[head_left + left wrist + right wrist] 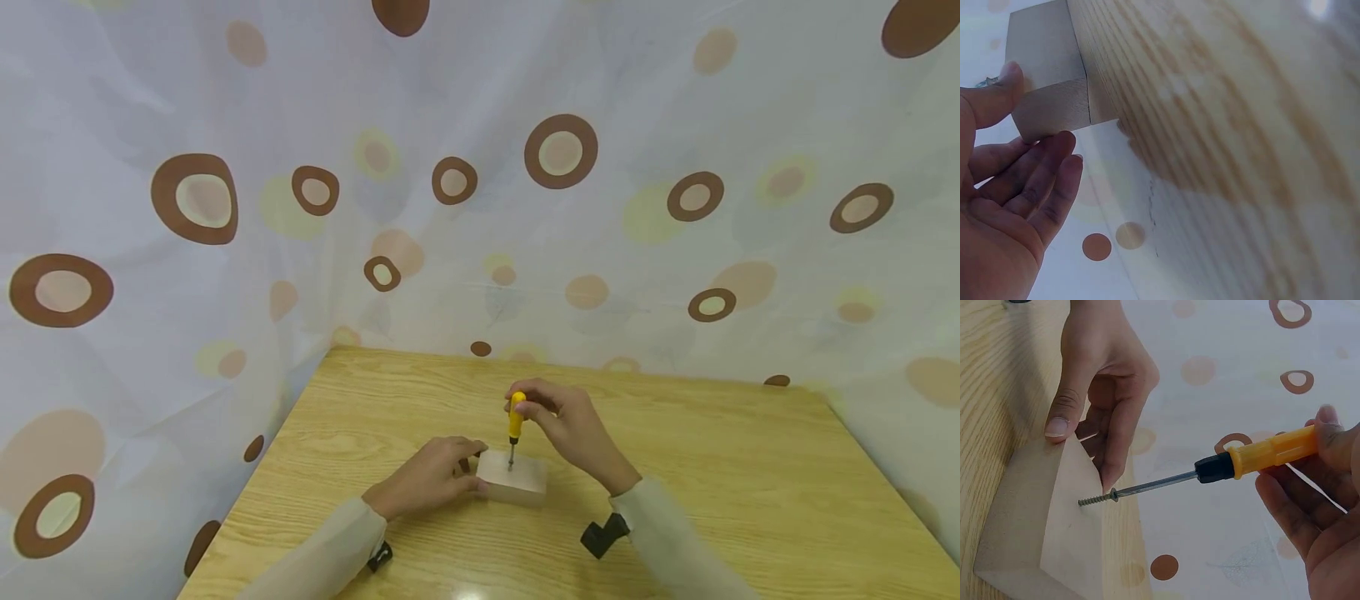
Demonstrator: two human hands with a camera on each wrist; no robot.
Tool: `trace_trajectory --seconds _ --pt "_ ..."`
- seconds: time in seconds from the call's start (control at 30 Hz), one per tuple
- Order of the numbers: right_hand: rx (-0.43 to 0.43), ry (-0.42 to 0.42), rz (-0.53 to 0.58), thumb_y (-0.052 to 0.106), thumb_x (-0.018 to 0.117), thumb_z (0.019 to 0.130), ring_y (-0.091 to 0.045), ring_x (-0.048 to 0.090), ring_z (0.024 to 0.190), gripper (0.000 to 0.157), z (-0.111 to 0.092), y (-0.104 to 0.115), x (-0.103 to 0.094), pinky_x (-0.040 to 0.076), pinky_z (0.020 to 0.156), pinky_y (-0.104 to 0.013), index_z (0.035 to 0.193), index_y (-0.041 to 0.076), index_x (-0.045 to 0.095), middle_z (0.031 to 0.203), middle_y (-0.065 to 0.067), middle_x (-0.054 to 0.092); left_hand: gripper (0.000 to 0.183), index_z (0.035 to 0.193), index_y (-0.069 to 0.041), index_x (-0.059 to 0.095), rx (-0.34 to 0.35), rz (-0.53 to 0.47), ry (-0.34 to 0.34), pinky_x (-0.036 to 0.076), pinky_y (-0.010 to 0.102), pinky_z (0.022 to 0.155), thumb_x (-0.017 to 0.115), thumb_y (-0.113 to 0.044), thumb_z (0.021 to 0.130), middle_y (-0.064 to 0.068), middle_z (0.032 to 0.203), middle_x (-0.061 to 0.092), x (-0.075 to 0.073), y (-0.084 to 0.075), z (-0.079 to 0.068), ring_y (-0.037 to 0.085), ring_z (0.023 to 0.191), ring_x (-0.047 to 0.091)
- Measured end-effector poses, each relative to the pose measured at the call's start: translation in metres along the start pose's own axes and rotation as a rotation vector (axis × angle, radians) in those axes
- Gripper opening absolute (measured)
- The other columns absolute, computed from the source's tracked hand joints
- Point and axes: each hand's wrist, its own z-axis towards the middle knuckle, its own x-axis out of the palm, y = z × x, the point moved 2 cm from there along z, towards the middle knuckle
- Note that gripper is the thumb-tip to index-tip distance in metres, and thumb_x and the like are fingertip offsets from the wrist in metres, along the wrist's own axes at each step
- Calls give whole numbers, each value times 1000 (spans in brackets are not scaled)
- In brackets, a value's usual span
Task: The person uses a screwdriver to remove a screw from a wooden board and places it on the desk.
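Note:
A pale wooden block (517, 479) lies flat on the table. Out of its top stands a screw (1097, 499), much of its thread still showing above the wood. The tip of a screwdriver (1275, 452) with a yellow handle and black collar meets the screw head. My right hand (566, 421) holds that handle between thumb and fingers. At the block's left end, my left hand (438, 475) grips it, thumb on the near side and fingers on the far side; the left wrist view shows the thumb and fingertips against the block (1047, 56).
The wood-grain table (720, 483) extends to both sides of the block. A white curtain (480, 225) with brown and beige circles hangs behind the table and along its sides. Black wrist mounts (604, 535) sit under both sleeves.

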Motion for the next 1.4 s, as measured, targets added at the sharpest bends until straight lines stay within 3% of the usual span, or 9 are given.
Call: trace_trajectory --seconds 0.2,0.5,0.6,0.7,0.83,1.0,1.17,1.23,1.4 --pt "41 -29 -40 25 70 100 -9 71 94 19 -2 1 0 59 85 -32 119 24 71 105 7 74 59 141 -3 61 -13 12 -7 54 22 81 72 -41 97 5 132 67 0 -1 1 6 97 65" --pt "-34 -183 -143 15 82 88 -8 71 79 28 -2 10 -2 60 73 -31 115 12 76 95 5 75 55 136 0 63 10 20 -36 54 21 78 75 -35 96 7 124 70 0 -3 1 8 94 66" --pt "-50 -142 -129 13 80 89 -8 72 82 25 -1 13 -3 60 75 -31 114 12 77 99 3 76 52 134 0 64 13 1 -36 55 21 78 76 -33 95 6 122 71 0 -4 1 8 94 67" --pt "-52 -36 -60 11 76 92 -12 72 90 22 -1 13 -6 60 81 -31 114 16 77 105 1 77 50 133 1 65 7 -23 -36 55 22 79 77 -30 95 6 120 72 0 -6 0 9 94 68" --pt "26 56 18 15 72 97 -14 72 96 19 0 10 -8 59 86 -32 114 22 76 107 4 75 51 133 0 65 -14 -28 -36 55 22 80 77 -30 95 6 121 72 0 -6 0 8 94 67" --pt "110 -44 -35 28 76 95 -12 72 91 19 -4 9 -5 59 83 -34 114 23 75 103 8 75 51 135 1 64 4 -6 -37 55 22 80 76 -30 96 7 121 71 1 -6 1 10 95 68" --pt "131 -161 -62 29 81 90 -8 73 83 23 -6 8 -2 60 78 -31 108 16 78 94 8 76 51 135 1 63 14 -4 -32 55 22 81 75 -31 96 7 123 71 4 -5 2 10 96 68" --pt "107 -143 -44 25 81 90 -8 73 84 19 -6 8 -3 60 79 -30 106 16 79 95 7 76 51 135 0 64 9 -15 -30 55 22 81 75 -30 96 6 123 71 5 -4 2 9 96 68" --pt "59 12 58 17 77 93 -15 72 91 13 -3 6 -11 60 82 -33 106 19 79 100 5 75 49 134 0 64 -6 -31 -28 55 21 81 76 -28 96 5 121 71 3 -4 3 8 96 68"
